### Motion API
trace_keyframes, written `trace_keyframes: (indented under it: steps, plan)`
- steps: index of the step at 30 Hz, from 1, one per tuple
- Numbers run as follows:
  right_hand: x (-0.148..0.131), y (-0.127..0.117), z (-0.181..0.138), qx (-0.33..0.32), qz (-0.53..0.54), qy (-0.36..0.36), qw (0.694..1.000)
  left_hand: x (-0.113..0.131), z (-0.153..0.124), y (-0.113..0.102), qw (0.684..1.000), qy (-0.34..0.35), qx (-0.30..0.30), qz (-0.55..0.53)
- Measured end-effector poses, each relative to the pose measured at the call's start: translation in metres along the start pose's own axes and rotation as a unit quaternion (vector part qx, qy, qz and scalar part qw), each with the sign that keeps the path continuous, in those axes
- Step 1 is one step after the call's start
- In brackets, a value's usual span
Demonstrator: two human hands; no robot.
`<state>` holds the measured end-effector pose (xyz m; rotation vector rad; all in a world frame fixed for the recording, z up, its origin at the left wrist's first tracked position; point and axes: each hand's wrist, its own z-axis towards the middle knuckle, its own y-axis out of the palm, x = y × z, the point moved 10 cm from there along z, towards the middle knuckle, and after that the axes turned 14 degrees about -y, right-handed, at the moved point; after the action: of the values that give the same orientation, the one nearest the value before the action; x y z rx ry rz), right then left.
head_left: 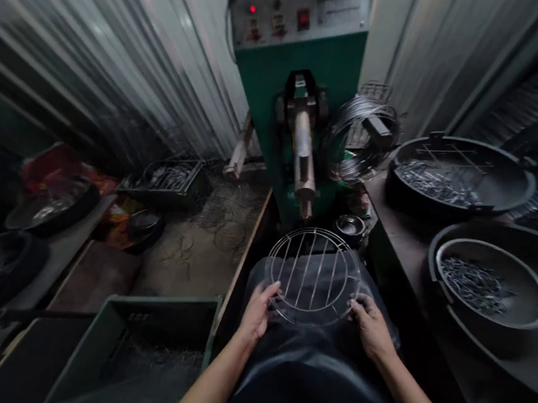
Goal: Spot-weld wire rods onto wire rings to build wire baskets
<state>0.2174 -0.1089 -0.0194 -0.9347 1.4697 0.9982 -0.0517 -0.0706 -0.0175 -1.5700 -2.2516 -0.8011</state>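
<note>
A round wire rack (312,275) with parallel bars lies flat above my lap. My left hand (257,311) grips its near left rim and my right hand (371,328) grips its near right rim, fingers curled on the wire. Just beyond the rack stands a green machine (298,71) with a metal arm and copper tip (303,173) pointing down toward the rack's far edge. A coil of wire (359,137) hangs at the machine's right side.
On the dark table at right sit a pan (459,176) and a bowl (491,292), both holding small metal pieces. A green crate (145,351) stands at lower left. Corrugated metal sheeting forms the left wall. Dark pans and a wire basket (169,176) lie on the floor.
</note>
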Motion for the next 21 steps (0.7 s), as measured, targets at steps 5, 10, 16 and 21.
trace_keyframes:
  steps: [5,10,16,21]
  plan:
    - [-0.013,0.000,-0.004,-0.005,0.002,-0.009,1.000,-0.003,0.014,-0.016,0.999,-0.044,-0.001,-0.003]
    - [-0.011,-0.006,-0.001,-0.017,0.005,-0.009,1.000,-0.001,0.023,-0.020,0.996,-0.055,0.007,0.076]
    - [-0.009,-0.011,-0.006,-0.047,-0.059,-0.017,0.997,0.001,0.021,-0.019,0.990,-0.012,0.014,0.137]
    - [-0.035,-0.046,0.012,-0.154,-0.229,-0.090,0.957,-0.010,0.026,-0.032,0.989,-0.039,0.017,0.145]
